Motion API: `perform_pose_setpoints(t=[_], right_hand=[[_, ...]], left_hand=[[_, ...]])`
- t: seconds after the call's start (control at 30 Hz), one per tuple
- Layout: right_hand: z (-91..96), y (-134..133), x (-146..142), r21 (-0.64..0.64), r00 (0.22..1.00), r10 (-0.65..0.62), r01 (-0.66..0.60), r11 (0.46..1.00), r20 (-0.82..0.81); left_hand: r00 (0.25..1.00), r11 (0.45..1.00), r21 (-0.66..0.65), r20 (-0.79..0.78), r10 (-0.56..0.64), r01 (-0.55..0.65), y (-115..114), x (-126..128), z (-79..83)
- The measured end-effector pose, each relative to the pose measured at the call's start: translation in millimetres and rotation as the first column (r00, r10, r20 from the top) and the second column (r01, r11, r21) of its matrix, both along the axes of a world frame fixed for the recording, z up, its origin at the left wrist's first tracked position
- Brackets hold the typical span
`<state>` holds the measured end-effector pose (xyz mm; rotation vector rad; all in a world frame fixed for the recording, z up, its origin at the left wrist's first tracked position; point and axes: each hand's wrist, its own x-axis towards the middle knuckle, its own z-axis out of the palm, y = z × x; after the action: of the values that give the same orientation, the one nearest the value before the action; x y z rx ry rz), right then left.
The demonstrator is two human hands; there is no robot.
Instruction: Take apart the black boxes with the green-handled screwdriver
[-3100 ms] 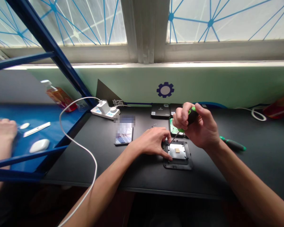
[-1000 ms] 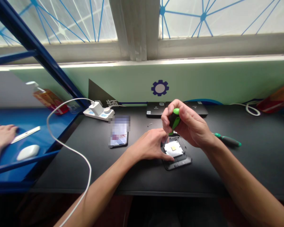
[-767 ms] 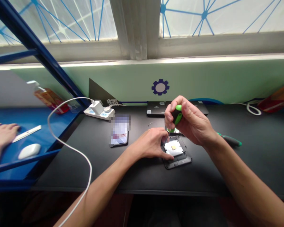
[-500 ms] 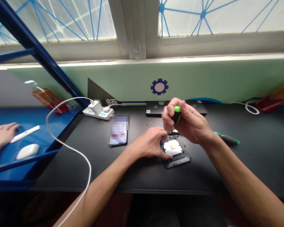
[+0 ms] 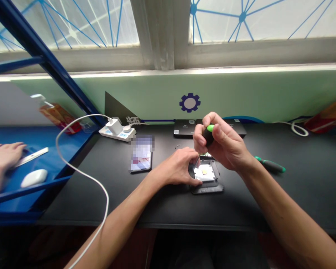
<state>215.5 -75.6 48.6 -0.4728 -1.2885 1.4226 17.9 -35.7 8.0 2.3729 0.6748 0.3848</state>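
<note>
A small black device shell [image 5: 208, 186] lies open on the black table [image 5: 168, 201], with a silver plate [image 5: 204, 173] and a yellow square inside it. My left hand [image 5: 179, 166] rests at its left edge, with thumb and fingers closed on the rim. My right hand [image 5: 222, 144] is above the shell's far left corner, its fingers wrapped round a black and green screwdriver [image 5: 208, 133] that points down into the shell. The tip is hidden between my hands.
A phone [image 5: 141, 157] lies left of my hands. A second green screwdriver [image 5: 270, 165] lies to the right. Black boxes [image 5: 184, 129] and tiny screws [image 5: 177, 147] sit behind. A white power strip [image 5: 117, 130] trails a cable [image 5: 81, 172]. Another person's hand [image 5: 2, 157] rests on the blue shelf.
The shell has turned slightly and now lies squarer to me. My right hand has kept shifting its hold on the screwdriver handle. My left hand stayed at the shell's edge.
</note>
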Motion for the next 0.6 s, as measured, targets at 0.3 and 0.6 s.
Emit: perform_pose_setpoints(t=[0.3, 0.6], right_hand=[[3.0, 4, 2, 0.024, 1.0, -0.013, 0.012, 1.0, 0.01], [3.2, 10, -7, 0.014, 1.0, 0.009, -0.009, 1.0, 0.012]], left_hand=[[0.999, 0.999, 0.035, -0.035, 0.033, -0.031, 1, -1, 3.4], [0.999, 0.999, -0.02, -0.019, 0.044, -0.045, 1, -2, 2.3]])
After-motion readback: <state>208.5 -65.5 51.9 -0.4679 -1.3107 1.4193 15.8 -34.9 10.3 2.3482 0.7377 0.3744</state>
